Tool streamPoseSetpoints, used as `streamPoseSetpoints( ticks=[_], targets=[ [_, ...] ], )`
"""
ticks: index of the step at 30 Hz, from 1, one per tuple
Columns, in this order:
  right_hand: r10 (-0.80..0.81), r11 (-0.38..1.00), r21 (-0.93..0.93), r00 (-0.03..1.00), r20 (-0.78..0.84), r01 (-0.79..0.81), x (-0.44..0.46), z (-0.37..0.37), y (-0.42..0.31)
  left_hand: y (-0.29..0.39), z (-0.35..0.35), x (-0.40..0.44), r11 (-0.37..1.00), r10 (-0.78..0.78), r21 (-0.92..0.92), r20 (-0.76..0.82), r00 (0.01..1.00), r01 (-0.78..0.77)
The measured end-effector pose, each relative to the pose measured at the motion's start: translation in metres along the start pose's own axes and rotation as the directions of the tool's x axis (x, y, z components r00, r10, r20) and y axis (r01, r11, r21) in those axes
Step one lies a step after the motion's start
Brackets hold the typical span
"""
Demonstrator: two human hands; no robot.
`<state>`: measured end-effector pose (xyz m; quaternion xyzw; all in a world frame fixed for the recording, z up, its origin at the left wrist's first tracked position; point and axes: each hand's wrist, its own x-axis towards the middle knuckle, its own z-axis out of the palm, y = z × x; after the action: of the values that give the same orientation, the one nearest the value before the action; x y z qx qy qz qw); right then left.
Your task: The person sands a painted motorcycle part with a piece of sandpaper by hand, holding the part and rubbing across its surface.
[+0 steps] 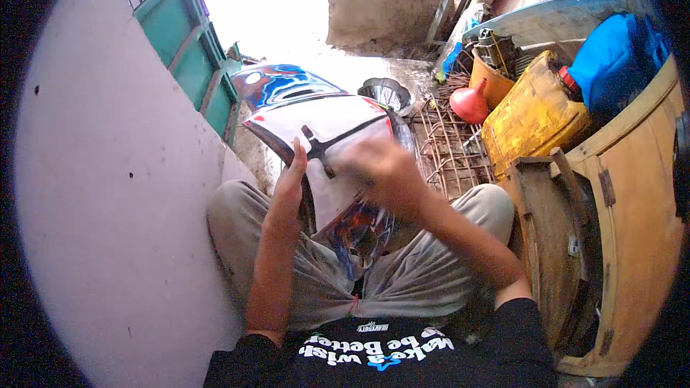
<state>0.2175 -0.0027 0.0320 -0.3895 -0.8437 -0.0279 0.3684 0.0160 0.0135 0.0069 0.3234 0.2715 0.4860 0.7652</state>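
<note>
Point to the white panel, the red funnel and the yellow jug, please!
White panel (333, 119): head view, its upper part.
Red funnel (468, 105): head view, its cone.
Yellow jug (530, 111): head view, its side.

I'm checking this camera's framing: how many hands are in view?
2: the left hand at the left edge of the white panel, and the right hand, blurred, over the panel's right side. No other hand shows.

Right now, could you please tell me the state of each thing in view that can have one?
Glossy white, blue and red panel: lying glossy side up
Left hand: upright, at the panel's edge
Right hand: over the panel, blurred, grip unclear
Yellow plastic jerrycan: red cap on, contents hidden
Red plastic funnel: not held
Round orange bucket: holding things
Black fluted bowl: open side up
</note>
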Motion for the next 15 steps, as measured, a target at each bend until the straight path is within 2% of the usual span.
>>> streamPoseSetpoints(
  ticks=[1,3,4,5,7,8,9,10,11,13,14,15],
  targets=[
    [-0.146,0.989,0.020,0.989,0.003,0.145,0.007,-0.006,-0.022,0.002,0.001,0.001,1.000,0.012,-0.019,-0.016,1.000,-0.013],
    [-0.109,0.983,-0.147,0.994,0.018,0.111,0.007,0.001,-0.003,0.006,-0.001,-0.002,0.999,0.023,-0.044,-0.056,0.998,-0.026],
    [0.092,0.965,-0.251,0.994,0.065,-0.073,0.011,-0.004,0.014,0.009,-0.003,-0.002,0.999,0.004,-0.037,-0.092,0.996,-0.007],
    [0.168,0.970,-0.173,0.986,-0.013,-0.168,0.017,-0.016,0.034,0.013,-0.001,-0.003,0.999,0.013,-0.034,-0.093,0.996,-0.016],
    [0.280,0.931,-0.263,0.957,0.075,-0.252,0.014,-0.022,0.034,0.020,0.003,-0.007,0.999,0.023,-0.042,-0.093,0.995,-0.027],
    [0.096,0.987,-0.132,0.994,0.042,-0.090,0.008,-0.013,0.025,0.021,0.004,-0.004,0.996,0.049,-0.073,-0.033,0.998,-0.051],
    [-0.092,0.996,-0.003,0.996,-0.012,0.092,0.002,0.002,0.009,0.021,0.008,-0.002,0.977,0.036,-0.209,0.009,0.999,-0.034],
    [-0.238,0.970,0.052,0.971,-0.004,0.238,0.008,-0.003,-0.012,0.020,0.002,0.000,0.975,0.037,-0.221,0.049,0.998,-0.025],
    [-0.191,0.982,0.005,0.982,-0.006,0.191,0.010,-0.001,-0.005,0.021,-0.004,0.000,0.974,0.031,-0.227,0.084,0.996,-0.012],
    [-0.088,0.992,-0.093,0.996,-0.016,0.086,0.018,-0.006,0.023,0.022,-0.004,-0.001,0.996,0.086,0.032,-0.052,0.995,-0.085],
    [0.084,0.992,-0.087,0.992,-0.097,-0.093,0.022,-0.016,0.033,0.020,-0.004,0.000,0.997,0.075,-0.011,-0.056,0.996,-0.075],
    [0.275,0.949,-0.144,0.960,-0.056,-0.281,0.023,-0.018,0.039,0.020,-0.001,-0.002,0.995,0.101,0.008,-0.056,0.993,-0.100]
  ],
)
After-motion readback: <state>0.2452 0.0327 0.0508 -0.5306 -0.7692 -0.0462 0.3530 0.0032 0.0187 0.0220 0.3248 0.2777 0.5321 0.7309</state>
